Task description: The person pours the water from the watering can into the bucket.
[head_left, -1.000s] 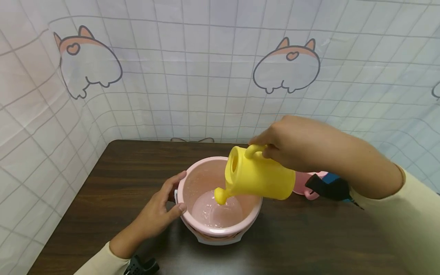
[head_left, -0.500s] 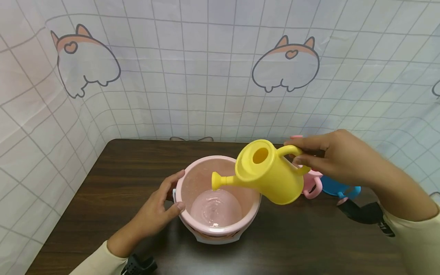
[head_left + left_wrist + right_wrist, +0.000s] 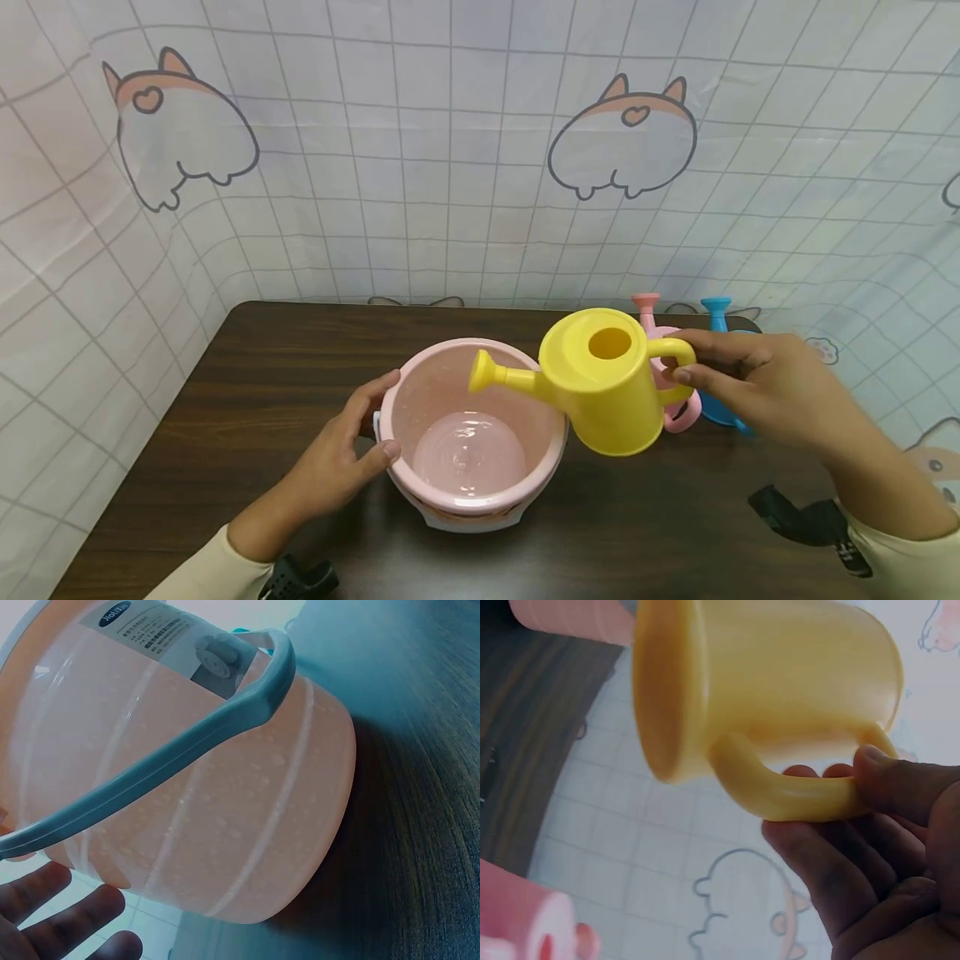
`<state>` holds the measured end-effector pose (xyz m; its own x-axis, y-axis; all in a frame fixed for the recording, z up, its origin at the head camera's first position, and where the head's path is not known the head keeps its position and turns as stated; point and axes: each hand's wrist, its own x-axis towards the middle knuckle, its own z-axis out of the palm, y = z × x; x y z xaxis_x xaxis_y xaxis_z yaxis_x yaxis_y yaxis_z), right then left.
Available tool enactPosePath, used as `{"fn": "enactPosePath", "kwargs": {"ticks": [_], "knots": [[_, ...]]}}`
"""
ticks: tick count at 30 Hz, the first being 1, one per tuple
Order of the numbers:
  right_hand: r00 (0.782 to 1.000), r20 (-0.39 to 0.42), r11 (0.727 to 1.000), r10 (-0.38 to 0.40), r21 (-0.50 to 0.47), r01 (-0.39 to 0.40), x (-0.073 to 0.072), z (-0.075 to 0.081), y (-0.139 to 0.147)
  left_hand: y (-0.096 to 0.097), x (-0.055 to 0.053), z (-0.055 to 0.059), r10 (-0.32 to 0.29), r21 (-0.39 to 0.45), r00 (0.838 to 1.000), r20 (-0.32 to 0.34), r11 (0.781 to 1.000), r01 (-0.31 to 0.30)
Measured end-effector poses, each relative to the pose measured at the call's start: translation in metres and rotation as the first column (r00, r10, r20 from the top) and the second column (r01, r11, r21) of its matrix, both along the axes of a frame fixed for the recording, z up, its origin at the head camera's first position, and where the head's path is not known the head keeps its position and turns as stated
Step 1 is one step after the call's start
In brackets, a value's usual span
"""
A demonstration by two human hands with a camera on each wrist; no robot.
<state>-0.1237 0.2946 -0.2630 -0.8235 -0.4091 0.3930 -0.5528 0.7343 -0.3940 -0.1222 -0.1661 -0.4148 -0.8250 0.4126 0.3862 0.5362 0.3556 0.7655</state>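
In the head view a pink bucket stands on the dark table with some water in its bottom. My left hand rests against its left rim, thumb and forefinger spread along the edge. Other fingers extend beside the bucket's wall in the left wrist view, below its bluish carrying handle. My right hand holds a yellow watering can by its loop handle, thumb on one side and fingers on the other. The can hangs nearly upright right of the bucket, its spout over the rim.
Behind the yellow can stand a pink watering can and a blue watering can, partly hidden. A white grid-patterned curtain with cartoon animals rises behind the table.
My right hand has tipped the yellow watering can back from its pouring tilt to nearly upright and drawn it right and lower. My left hand stays at the bucket's rim.
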Motion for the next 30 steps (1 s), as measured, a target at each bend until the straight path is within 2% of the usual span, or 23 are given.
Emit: {"fn": "enactPosePath", "kwargs": {"ticks": [5,10,16,19,22,27,30], "knots": [[1.0,-0.027,0.991,0.002,-0.133,-0.006,0.008,-0.021,0.007,0.001,0.0,0.001,-0.002,-0.004,1.0,0.016,1.0,0.002],[0.995,0.03,0.967,-0.095,-0.236,0.099,0.014,-0.039,0.007,0.001,0.0,0.001,0.004,-0.009,1.0,0.014,1.0,-0.004],[0.979,0.088,0.918,-0.185,-0.341,0.204,0.015,-0.061,0.0,0.001,0.001,0.002,0.013,-0.008,1.0,0.006,1.0,-0.013],[0.97,0.108,0.884,-0.22,-0.398,0.245,0.016,-0.07,-0.007,0.001,0.002,0.002,0.006,-0.004,1.0,0.001,1.0,-0.006],[0.95,0.131,0.848,-0.283,-0.43,0.311,0.015,-0.079,-0.014,0.001,0.002,0.002,0.005,-0.002,1.0,0.01,1.0,-0.005],[0.89,0.18,0.789,-0.418,-0.413,0.454,0.01,-0.095,-0.028,0.001,0.002,0.002,0.006,0.002,1.0,0.022,1.0,-0.006],[0.866,0.199,0.767,-0.458,-0.404,0.498,0.006,-0.104,-0.034,0.001,0.002,0.002,0.002,0.0,1.0,0.018,1.0,-0.002]]}}
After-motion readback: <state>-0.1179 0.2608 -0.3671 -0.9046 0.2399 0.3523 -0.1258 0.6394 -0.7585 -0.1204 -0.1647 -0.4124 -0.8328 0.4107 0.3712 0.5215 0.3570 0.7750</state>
